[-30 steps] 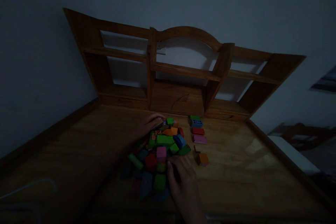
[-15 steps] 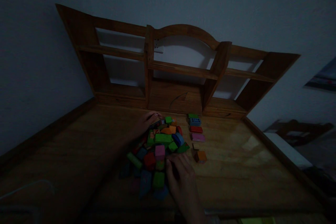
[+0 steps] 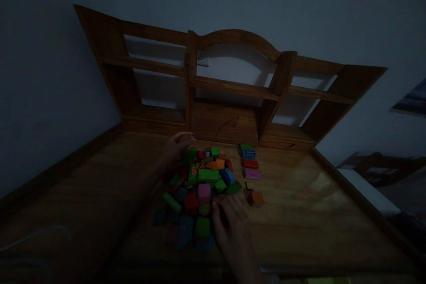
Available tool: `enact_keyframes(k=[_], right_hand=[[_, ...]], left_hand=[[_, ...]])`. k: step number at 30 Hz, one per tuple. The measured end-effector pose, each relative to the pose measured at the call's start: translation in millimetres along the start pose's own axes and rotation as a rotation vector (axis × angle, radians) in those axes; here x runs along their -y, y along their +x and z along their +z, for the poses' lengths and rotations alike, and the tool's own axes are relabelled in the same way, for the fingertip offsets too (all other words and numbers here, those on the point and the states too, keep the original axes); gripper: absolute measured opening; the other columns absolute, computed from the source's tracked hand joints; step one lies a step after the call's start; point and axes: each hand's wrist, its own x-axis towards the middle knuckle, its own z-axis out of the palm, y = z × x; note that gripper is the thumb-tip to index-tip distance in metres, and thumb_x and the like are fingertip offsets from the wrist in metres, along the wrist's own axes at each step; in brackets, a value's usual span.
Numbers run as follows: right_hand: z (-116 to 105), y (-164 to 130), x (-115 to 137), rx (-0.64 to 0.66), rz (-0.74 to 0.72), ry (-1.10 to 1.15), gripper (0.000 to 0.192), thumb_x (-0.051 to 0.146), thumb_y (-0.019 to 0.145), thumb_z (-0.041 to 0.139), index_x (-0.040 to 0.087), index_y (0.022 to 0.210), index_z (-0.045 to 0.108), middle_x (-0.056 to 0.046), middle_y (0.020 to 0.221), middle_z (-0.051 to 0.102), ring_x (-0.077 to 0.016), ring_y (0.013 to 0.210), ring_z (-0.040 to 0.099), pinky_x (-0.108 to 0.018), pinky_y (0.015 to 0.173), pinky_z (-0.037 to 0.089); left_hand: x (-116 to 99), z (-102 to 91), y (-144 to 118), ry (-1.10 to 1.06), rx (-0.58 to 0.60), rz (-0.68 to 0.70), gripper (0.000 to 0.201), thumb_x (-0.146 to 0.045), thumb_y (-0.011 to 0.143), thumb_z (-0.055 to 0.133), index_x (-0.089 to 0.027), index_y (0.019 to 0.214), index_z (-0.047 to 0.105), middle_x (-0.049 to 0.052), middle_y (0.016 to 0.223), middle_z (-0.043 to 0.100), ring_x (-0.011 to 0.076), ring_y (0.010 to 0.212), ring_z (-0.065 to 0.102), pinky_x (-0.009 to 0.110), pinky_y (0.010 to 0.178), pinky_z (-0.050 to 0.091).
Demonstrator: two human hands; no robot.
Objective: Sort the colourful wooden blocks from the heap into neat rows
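A heap of colored wooden blocks lies on the wooden desk (image 3: pixel 293 222). My left hand (image 3: pixel 176 147) is over the far left edge of the heap, its fingers stretched to the right and nothing visible in them. Near it are a green block (image 3: pixel 215 151) and an orange block (image 3: pixel 219 163). My right hand (image 3: pixel 234 224) rests at the near right side of the heap. Its thumb and fingertips curl together, hiding whatever may be between them. Beside them sit a pink cube (image 3: pixel 204 192), a red block (image 3: pixel 191 204) and a green block (image 3: pixel 202 227).
Right of the heap runs a column of separate blocks, including a red block (image 3: pixel 250 163), a pink block (image 3: pixel 253 174) and an orange cube (image 3: pixel 256 198). A wooden shelf unit (image 3: pixel 233 82) stands along the desk's back. A chair (image 3: pixel 382 166) is at far right.
My left hand has moved left and slightly away from me, uncovering green and red blocks at the heap's far left. My right hand stays in place. The view has shifted slightly.
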Motion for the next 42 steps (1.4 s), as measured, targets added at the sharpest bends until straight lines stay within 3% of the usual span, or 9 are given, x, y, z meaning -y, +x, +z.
enact_keyframes(k=[6, 13, 18, 25, 29, 31, 37, 42], right_hand=[[-1, 1, 1, -0.018, -0.019, 0.001, 0.017, 0.013, 0.101, 0.05, 0.022, 0.102, 0.064, -0.003, 0.098, 0.069, -0.021, 0.093, 0.063, -0.036, 0.086, 0.049], [-2, 1, 3, -0.002, -0.007, 0.005, 0.019, 0.013, 0.102, 0.048, 0.022, 0.101, 0.065, -0.004, 0.096, 0.069, -0.0211, 0.092, 0.063, -0.036, 0.086, 0.05], [0, 0, 1, -0.008, -0.007, -0.008, 0.018, 0.014, 0.102, 0.049, 0.022, 0.101, 0.065, -0.004, 0.096, 0.069, -0.0212, 0.091, 0.063, -0.036, 0.082, 0.05], [1, 0, 0, 0.0, 0.0, -0.012, 0.018, 0.014, 0.102, 0.049, 0.023, 0.1, 0.065, -0.003, 0.096, 0.069, -0.021, 0.092, 0.063, -0.037, 0.087, 0.049], [0, 0, 0, 0.004, -0.001, -0.007, 0.018, 0.013, 0.102, 0.049, 0.023, 0.101, 0.065, -0.004, 0.097, 0.069, -0.0214, 0.092, 0.063, -0.036, 0.085, 0.049], [0, 0, 0, 0.0, 0.002, 0.004, 0.018, 0.013, 0.102, 0.049, 0.022, 0.1, 0.064, -0.003, 0.096, 0.069, -0.0211, 0.091, 0.063, -0.036, 0.084, 0.049], [0, 0, 1, -0.01, -0.004, -0.009, 0.018, 0.014, 0.102, 0.049, 0.022, 0.101, 0.065, -0.004, 0.095, 0.069, -0.0219, 0.091, 0.063, -0.037, 0.084, 0.05], [2, 0, 0, -0.014, -0.018, -0.018, 0.018, 0.014, 0.102, 0.049, 0.023, 0.101, 0.064, -0.004, 0.095, 0.07, -0.0211, 0.09, 0.064, -0.035, 0.082, 0.051]], left_hand=[[5, 5.5, -1, 0.116, -0.123, 0.007, 0.059, -0.056, 0.071, 0.081, -0.016, 0.113, 0.076, 0.011, 0.11, 0.077, 0.0257, 0.097, 0.071, 0.028, 0.071, 0.052], [-2, 9.4, -1, -0.16, -0.107, -0.067, 0.047, -0.058, 0.09, 0.064, -0.014, 0.107, 0.066, 0.014, 0.107, 0.078, 0.0178, 0.067, 0.072, 0.027, 0.059, 0.056], [-7, 8.5, -5, -0.202, -0.106, -0.062, 0.046, -0.059, 0.096, 0.055, -0.015, 0.107, 0.06, 0.013, 0.096, 0.078, 0.0169, 0.055, 0.069, 0.026, 0.049, 0.053], [-5, 7.1, -3, -0.162, -0.13, -0.057, 0.037, -0.052, 0.092, 0.062, -0.016, 0.101, 0.062, 0.012, 0.104, 0.076, 0.0167, 0.062, 0.07, 0.028, 0.054, 0.056], [-14, 9.2, -8, -0.003, -0.199, -0.066, 0.034, -0.047, 0.08, 0.076, -0.017, 0.077, 0.06, 0.003, 0.069, 0.07, 0.0156, 0.056, 0.063, 0.022, 0.049, 0.048], [-17, 9.9, -11, 0.057, -0.228, -0.055, 0.036, -0.044, 0.073, 0.081, -0.018, 0.068, 0.057, 0.001, 0.062, 0.066, 0.0155, 0.056, 0.061, 0.021, 0.047, 0.043], [-4, 6.1, -5, 0.085, -0.201, 0.036, 0.038, -0.052, 0.07, 0.08, -0.017, 0.078, 0.068, 0.003, 0.073, 0.069, 0.016, 0.066, 0.061, 0.021, 0.053, 0.043], [8, 4.9, -1, 0.081, -0.233, 0.011, 0.044, -0.061, 0.076, 0.072, -0.017, 0.079, 0.069, 0.002, 0.069, 0.066, 0.0139, 0.056, 0.054, 0.021, 0.048, 0.038]])
